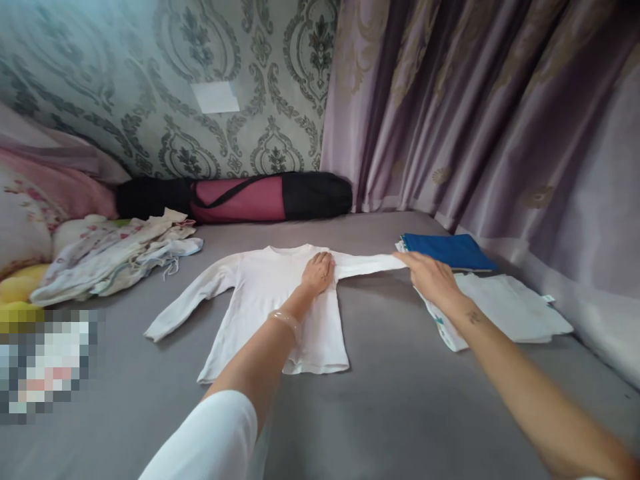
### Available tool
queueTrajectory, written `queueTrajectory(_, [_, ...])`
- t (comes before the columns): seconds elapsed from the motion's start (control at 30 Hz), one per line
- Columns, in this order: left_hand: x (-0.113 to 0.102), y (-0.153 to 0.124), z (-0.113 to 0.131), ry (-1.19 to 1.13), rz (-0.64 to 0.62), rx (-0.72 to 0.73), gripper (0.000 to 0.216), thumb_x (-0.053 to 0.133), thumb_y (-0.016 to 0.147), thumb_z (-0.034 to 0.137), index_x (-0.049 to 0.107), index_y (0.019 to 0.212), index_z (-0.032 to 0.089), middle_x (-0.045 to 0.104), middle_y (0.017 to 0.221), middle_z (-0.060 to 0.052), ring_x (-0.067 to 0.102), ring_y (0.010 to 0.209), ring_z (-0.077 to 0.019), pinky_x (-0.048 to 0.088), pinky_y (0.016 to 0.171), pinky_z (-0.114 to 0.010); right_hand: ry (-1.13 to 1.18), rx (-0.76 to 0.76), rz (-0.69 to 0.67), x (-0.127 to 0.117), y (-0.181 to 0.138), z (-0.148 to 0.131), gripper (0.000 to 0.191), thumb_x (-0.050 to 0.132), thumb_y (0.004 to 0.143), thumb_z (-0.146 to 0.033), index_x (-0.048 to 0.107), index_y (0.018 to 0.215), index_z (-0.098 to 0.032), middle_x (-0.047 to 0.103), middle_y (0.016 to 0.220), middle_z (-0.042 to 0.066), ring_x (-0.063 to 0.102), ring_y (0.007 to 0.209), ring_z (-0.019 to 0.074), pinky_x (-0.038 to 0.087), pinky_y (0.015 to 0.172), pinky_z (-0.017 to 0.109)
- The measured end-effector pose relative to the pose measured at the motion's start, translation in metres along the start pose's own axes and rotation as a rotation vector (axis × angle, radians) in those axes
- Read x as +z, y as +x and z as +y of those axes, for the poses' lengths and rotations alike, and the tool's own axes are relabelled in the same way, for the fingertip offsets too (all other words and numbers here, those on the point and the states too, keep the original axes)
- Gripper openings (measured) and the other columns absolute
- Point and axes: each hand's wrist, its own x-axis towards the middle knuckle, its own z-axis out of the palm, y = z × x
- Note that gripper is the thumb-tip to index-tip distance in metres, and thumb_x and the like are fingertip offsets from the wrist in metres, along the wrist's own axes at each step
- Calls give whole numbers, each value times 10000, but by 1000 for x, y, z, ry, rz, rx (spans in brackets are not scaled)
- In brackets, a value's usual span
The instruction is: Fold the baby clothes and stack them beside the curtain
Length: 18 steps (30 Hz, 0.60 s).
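Observation:
A small white long-sleeved shirt point(273, 280) lies spread out flat on the grey bedsheet point(390, 400). My left hand point(319, 272) rests on the shirt near the right-hand shoulder, fingers stretched out and lying flat. At the end of the right-hand sleeve, my right hand point(431, 275) grips the cuff between thumb and fingers, and the sleeve runs straight out sideways. The other sleeve slants down to the left. My left forearm hides part of the shirt's lower body.
Folded white clothes point(515, 310) and a folded blue cloth point(447, 251) lie at right. A heap of light clothes point(125, 257) sits at left, by yellow plush-looking things point(23, 290). A long maroon and black bag point(240, 198) lies along the wall, beside purple curtains point(400, 100).

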Motion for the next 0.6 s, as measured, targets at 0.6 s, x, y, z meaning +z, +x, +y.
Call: queueTrajectory(0.6, [-6,-9,10,142,-45,17,599,340,934,529,439,1356,116,372,1485,-174,311,1380,-293,245,1127,-445,97,25,-203,36,51,10,354,428,914,-199,652,1186,-231,672,1169,98,588,1081,216,405,896,297])
